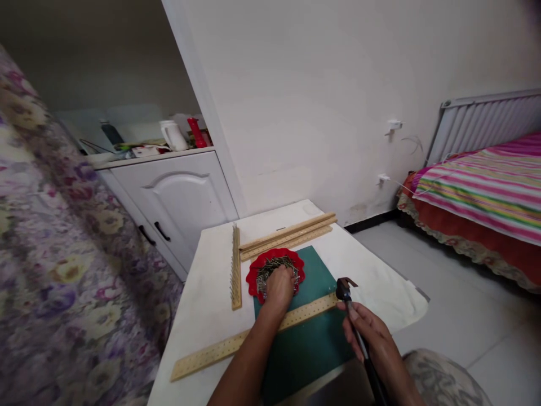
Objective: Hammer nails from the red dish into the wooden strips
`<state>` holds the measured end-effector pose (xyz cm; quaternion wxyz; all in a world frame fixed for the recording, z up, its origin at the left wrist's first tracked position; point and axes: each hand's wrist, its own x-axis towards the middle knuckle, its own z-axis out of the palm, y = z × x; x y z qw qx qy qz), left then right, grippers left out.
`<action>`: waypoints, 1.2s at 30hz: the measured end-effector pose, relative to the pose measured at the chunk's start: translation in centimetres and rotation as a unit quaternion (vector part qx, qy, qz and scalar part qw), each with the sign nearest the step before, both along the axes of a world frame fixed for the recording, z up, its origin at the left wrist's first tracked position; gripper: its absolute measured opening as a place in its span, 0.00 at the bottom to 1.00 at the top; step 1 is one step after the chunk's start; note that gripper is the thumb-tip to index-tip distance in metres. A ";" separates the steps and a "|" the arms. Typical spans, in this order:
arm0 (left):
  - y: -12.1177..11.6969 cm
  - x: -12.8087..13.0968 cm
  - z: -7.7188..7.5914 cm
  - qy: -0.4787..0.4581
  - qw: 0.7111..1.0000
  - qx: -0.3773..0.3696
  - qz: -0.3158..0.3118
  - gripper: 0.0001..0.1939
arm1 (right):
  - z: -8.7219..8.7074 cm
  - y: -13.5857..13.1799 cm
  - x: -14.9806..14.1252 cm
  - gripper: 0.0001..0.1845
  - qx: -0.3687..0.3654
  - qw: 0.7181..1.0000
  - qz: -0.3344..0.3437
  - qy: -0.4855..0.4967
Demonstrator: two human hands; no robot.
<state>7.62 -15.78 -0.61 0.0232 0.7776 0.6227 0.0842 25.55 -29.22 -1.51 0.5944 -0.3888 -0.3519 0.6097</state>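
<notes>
Nails lie under the fingers of your left hand, which reaches down into the red bowl; its fingertips are hidden, so you cannot tell whether they are spread or pinching any. Your right hand is wrapped around the handle of the hammer, whose head is at the right end of the drilled strip. Whether head and wood touch, you cannot tell. A few thin nails stand upright in that end, just beside the head.

That strip runs slantwise across the green mat, passing under your left forearm, its left end out past the mat. The bowl sits just behind it, partly over the mat. Left of the bowl you have a second strip, bristling with nails along one side. Behind the bowl, two more strips lie side by side. All of this is on your white counter.

Farther out, a floral curtain hangs to your left, beside a white cabinet topped by a jug. To your right is a bed with a striped cover.
</notes>
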 end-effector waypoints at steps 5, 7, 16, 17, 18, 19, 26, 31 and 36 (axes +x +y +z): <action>0.5 0.4 0.2 0.031 0.999 -0.016 0.002 0.12 | 0.1 -0.1 0.0 0.17 0.000 1.000 -0.004 -0.009; 0.7 0.6 0.3 0.039 0.999 -0.016 -0.001 0.12 | 0.3 -0.1 -0.1 0.17 -0.004 1.000 -0.006 -0.012; -0.6 0.0 0.1 0.024 0.999 0.036 -0.015 0.11 | 0.6 -0.2 -0.2 0.17 -0.001 1.000 -0.017 -0.009; -0.9 -0.1 0.2 0.018 0.999 0.044 -0.020 0.11 | 0.5 -0.2 -0.2 0.18 -0.002 1.000 -0.018 -0.009; -1.2 -0.2 0.2 0.007 0.998 0.051 -0.025 0.10 | 0.5 -0.2 -0.2 0.18 -0.004 1.000 -0.017 -0.009; -1.4 -0.3 0.3 -0.007 0.998 0.057 -0.030 0.10 | 0.5 -0.2 -0.2 0.18 -0.004 1.000 -0.018 -0.010; -3.5 0.1 0.8 -0.112 0.990 0.060 -0.065 0.08 | 0.6 -0.1 -0.3 0.18 0.009 0.999 -0.027 -0.043; -6.0 1.7 -0.8 -0.330 0.936 -0.003 -0.123 0.05 | 0.2 0.0 -0.4 0.19 0.009 0.995 -0.071 -0.067; -6.9 3.5 -2.8 -0.487 0.860 -0.117 -0.100 0.05 | 0.3 0.0 0.0 0.21 -0.009 0.993 -0.101 -0.064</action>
